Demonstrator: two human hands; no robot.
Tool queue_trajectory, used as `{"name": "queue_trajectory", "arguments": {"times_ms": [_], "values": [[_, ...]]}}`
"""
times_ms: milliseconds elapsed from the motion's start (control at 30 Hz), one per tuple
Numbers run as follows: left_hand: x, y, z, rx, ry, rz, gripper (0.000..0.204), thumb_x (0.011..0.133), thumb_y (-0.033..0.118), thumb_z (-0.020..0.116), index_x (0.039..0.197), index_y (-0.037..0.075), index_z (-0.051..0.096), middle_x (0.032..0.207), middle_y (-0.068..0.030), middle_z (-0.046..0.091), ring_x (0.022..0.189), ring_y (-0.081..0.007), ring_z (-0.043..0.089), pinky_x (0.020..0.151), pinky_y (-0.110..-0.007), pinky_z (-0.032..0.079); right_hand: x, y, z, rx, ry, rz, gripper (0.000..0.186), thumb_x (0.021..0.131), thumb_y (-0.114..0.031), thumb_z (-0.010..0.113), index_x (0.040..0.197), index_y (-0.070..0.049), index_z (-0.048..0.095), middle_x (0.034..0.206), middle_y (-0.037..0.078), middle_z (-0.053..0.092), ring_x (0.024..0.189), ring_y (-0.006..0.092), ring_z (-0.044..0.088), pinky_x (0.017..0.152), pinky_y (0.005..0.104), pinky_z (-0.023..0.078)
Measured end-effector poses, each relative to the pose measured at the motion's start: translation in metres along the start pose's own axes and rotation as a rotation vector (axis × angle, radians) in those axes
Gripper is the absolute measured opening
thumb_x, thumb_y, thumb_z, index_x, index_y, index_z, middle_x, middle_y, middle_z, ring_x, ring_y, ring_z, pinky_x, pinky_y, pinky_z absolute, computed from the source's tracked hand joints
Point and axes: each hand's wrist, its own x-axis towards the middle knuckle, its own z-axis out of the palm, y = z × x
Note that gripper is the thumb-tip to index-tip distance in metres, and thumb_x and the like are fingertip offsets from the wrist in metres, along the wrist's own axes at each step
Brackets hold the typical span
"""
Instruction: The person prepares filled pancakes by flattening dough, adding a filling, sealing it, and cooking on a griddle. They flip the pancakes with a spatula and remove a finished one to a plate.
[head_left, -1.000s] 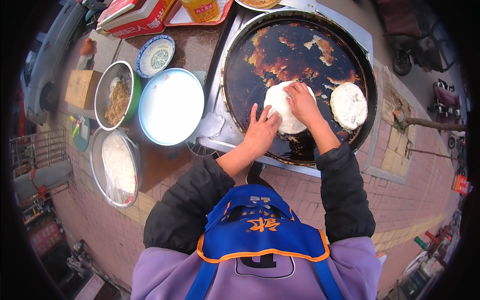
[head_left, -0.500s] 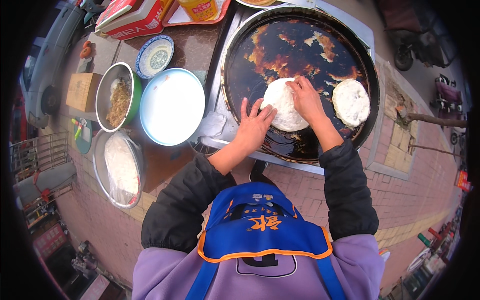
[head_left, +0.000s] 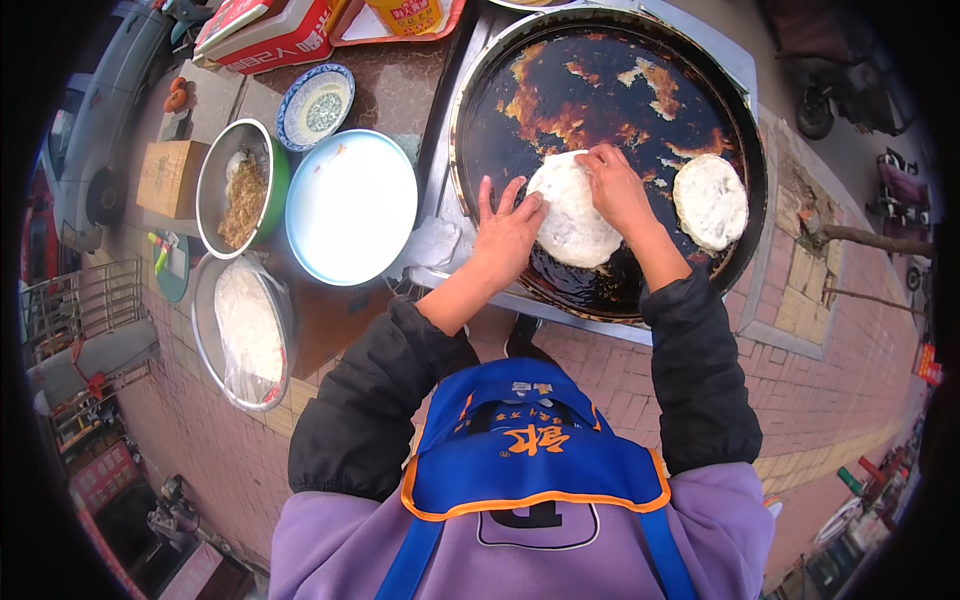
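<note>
A round, white raw flatbread (head_left: pixel 568 225) lies on a wide black griddle (head_left: pixel 500 140) coated with shiny oil and browned patches. My left hand (head_left: pixel 507 232) rests against its left edge, fingers spread apart. At its far right edge, my right hand (head_left: pixel 617 190) has its fingers bent and drawn together on the dough, whose rim they partly hide. A second white flatbread (head_left: pixel 711 203) lies apart on the griddle's right side.
Left of the griddle stand a white plate (head_left: pixel 352 215), a patterned bowl (head_left: pixel 317 108), a green-sided bowl (head_left: pixel 276 190) with brown filling (head_left: pixel 243 205), and a metal basin (head_left: pixel 209 325) holding plastic-covered dough (head_left: pixel 250 325). A crumpled cloth (head_left: pixel 435 243) lies beside the griddle.
Both hands stay at the same flatbread, with only small shifts of the right fingers along its far edge. The whole view has moved slightly.
</note>
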Motion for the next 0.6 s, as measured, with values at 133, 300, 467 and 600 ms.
{"name": "queue_trajectory", "arguments": {"times_ms": [133, 300, 467, 600], "values": [[-0.007, -0.005, -0.005, -0.05, -0.16, 0.058, 0.047, 0.079, 0.001, 0.06, 0.125, 0.01, 0.064, 0.129, -0.0026, 0.056, 0.141, -0.0326, 0.034, 0.119, -0.066, 0.007, -0.021, -0.006, -0.016, 0.067, -0.084, -0.091, 0.028, 0.081, 0.001, 0.064, 0.108, -0.006, 0.067, 0.102, 0.01, 0.059, 0.103, 0.0312, 0.059, 0.087, 0.0404, 0.051], [0.001, -0.019, -0.009, 0.04, -0.171, 0.151, 0.043, 0.079, 0.001, 0.06, 0.12, 0.01, 0.066, 0.127, -0.0016, 0.057, 0.141, -0.0322, 0.035, 0.119, -0.067, 0.006, -0.066, -0.021, -0.03, 0.16, -0.38, -0.306, 0.022, 0.075, 0.0, 0.065, 0.097, -0.005, 0.069, 0.096, 0.01, 0.06, 0.099, 0.0302, 0.057, 0.085, 0.0402, 0.05], [-0.006, -0.014, -0.014, 0.029, -0.101, 0.086, 0.041, 0.082, 0.004, 0.058, 0.121, 0.013, 0.067, 0.125, -0.0008, 0.058, 0.141, -0.0311, 0.036, 0.119, -0.067, 0.005, -0.077, -0.031, -0.024, 0.065, -0.247, -0.209, 0.025, 0.078, -0.003, 0.067, 0.103, -0.004, 0.071, 0.101, 0.01, 0.059, 0.103, 0.029, 0.055, 0.088, 0.0413, 0.049], [-0.009, -0.003, -0.007, 0.073, -0.286, 0.232, 0.037, 0.087, 0.01, 0.055, 0.122, 0.012, 0.066, 0.126, -0.0022, 0.057, 0.142, -0.0302, 0.035, 0.119, -0.068, 0.005, -0.077, -0.039, -0.016, 0.066, -0.224, -0.282, 0.026, 0.079, -0.003, 0.067, 0.104, -0.004, 0.071, 0.099, 0.01, 0.06, 0.102, 0.0298, 0.057, 0.086, 0.0404, 0.049]]}}
